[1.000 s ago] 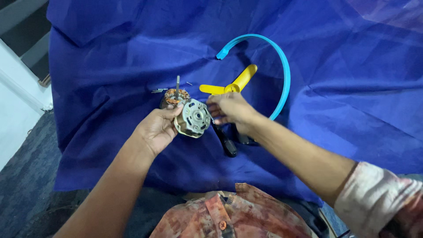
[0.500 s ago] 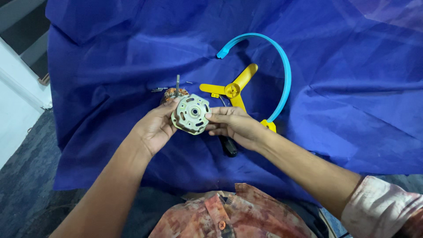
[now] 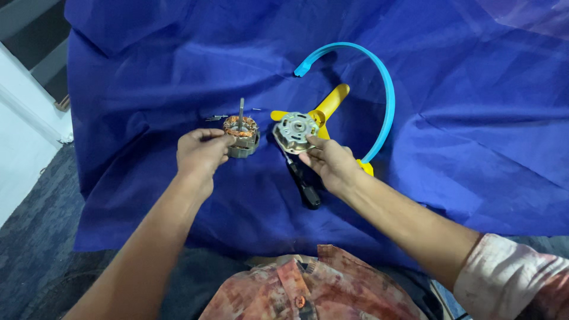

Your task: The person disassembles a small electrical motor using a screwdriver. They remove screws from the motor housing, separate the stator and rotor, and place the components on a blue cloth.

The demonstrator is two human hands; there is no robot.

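Note:
My left hand (image 3: 200, 154) grips a small motor core (image 3: 242, 136) with copper windings and an upright steel shaft, just above the blue cloth (image 3: 148, 77). My right hand (image 3: 331, 163) holds a round grey metal motor cover (image 3: 294, 132) by its lower edge, tilted toward me. The two parts are apart, a few centimetres between them. A yellow fan blade (image 3: 327, 106) lies behind the cover, partly hidden by it.
A light blue curved plastic ring piece (image 3: 385, 89) arcs around the yellow blade. A black-handled tool (image 3: 305, 186) lies on the cloth under my right hand. Small screws (image 3: 216, 118) sit left of the shaft. Grey carpet (image 3: 35, 237) and a white wall are at left.
The cover and the motor core were together in my hands; now the cover is pulled off to the right in my right hand and the core stays in my left.

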